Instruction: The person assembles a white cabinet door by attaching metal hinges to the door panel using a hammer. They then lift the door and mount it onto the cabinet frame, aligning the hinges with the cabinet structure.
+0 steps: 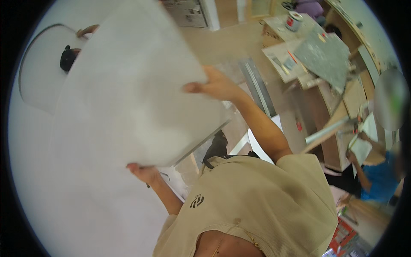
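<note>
A large pale white panel (128, 94) stretches up and away in front of me, its near edge slanting across the middle of the view. My right hand (212, 85) grips its right edge, thumb across the face and most fingers hidden behind. At the near left corner, my left hand (145, 172) is closed on the panel's lower edge; some of its fingers are hidden. Beyond the panel's far left edge, another person's hand (87, 31) is raised near it, with that person's dark hair (68, 58) partly covered by the panel.
A white wall lies on the left. At right, a workbench holds a paint can (293, 20), a grey sheet (323, 55) and small tools. A person in a blue shirt (382, 177) works there. Long metal strips (259, 88) lie on the floor beyond my right arm.
</note>
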The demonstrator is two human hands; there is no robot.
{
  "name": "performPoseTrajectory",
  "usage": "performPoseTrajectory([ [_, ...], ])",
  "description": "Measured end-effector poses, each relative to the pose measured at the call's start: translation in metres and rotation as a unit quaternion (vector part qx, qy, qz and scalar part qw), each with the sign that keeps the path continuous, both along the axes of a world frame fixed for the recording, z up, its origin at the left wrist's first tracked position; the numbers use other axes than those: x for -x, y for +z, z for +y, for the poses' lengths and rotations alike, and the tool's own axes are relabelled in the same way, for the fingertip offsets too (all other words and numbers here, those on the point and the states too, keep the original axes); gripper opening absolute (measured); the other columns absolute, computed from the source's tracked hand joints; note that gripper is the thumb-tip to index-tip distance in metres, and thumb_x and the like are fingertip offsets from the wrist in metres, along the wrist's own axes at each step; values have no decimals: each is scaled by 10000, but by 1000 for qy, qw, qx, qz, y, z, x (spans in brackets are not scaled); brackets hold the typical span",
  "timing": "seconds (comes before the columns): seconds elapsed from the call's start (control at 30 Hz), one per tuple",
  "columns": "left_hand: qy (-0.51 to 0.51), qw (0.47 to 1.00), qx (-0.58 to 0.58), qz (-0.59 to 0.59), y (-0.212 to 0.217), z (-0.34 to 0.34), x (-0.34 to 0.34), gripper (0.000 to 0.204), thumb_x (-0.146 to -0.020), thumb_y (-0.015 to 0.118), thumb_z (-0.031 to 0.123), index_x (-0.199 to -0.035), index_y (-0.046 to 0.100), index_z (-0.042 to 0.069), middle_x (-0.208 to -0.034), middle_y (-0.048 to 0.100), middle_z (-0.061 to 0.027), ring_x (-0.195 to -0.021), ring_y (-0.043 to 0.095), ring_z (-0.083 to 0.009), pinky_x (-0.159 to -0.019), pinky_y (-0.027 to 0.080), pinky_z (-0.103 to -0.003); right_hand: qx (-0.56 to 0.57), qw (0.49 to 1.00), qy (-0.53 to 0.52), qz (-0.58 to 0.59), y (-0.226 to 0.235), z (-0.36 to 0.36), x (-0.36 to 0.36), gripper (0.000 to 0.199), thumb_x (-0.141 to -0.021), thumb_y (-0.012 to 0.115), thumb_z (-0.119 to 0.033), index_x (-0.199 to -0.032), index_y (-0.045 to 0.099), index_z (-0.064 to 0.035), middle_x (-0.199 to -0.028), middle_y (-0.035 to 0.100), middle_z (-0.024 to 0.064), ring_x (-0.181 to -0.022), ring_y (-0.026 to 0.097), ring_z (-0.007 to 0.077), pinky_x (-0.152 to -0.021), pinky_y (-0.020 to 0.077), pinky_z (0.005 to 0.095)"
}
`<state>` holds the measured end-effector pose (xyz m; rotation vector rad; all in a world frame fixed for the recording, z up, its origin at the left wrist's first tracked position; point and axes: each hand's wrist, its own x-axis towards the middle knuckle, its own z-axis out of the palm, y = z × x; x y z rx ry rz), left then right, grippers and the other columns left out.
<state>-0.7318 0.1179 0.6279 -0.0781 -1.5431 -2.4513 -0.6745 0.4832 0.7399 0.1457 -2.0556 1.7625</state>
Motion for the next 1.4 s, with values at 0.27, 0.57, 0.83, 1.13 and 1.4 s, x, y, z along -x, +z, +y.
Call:
performPoseTrajectory([
  [0.27, -187, 982, 26, -14, 13, 150, 214, 570, -1053, 502, 456, -1370, 507, -18, -1367, 570, -117, -1254, 547, -247, -1120, 402, -404, 147, 962, -228, 37, -33, 126, 104, 361, -852, 774, -156, -1147, 697, 38, -1095, 726, 114, -995, 667, 174, -932, 516, 335],
  [0.57, -498, 845, -84, 176, 110, 414, 399, 695, -990, 588, 505, -1417, 493, -36, -1366, 598, -126, -1179, 586, -185, -1037, 421, -314, 170, 891, -349, 235, -162, 338, 162, 487, -795, 806, -243, -1143, 594, 25, -1168, 635, 116, -1063, 597, 223, -965, 481, 382],
  [0.83, -590, 755, -286, -15, 87, 658, 602, 778, -896, 692, 522, -1496, 449, 90, -1580, 410, -124, -1421, 431, -299, -1196, 336, -516, 188, 811, -508, 219, -198, 528, 332, 646, -683, 884, -310, -1164, 635, 43, -1154, 647, 141, -1088, 617, 262, -972, 492, 387],
  [1.13, -553, 805, -215, 12, 85, 829, 787, 671, -911, 709, 431, -1454, 512, 91, -1487, 533, -44, -1390, 465, -277, -1192, 336, -525, 76, 873, -471, 98, -94, 666, 471, 300, -647, 894, -206, -781, 726, 4, -720, 696, 47, -656, 629, 130, -628, 478, 262],
  [1.4, -623, 763, -162, 60, 113, 1090, 869, 841, -874, 776, 269, -1542, 327, 24, -1542, 427, -145, -1384, 454, -305, -1189, 347, -483, 71, 740, -657, 126, -136, 769, 525, 384, -673, 873, -239, -925, 721, 8, -893, 703, 60, -808, 635, 166, -761, 506, 319],
])
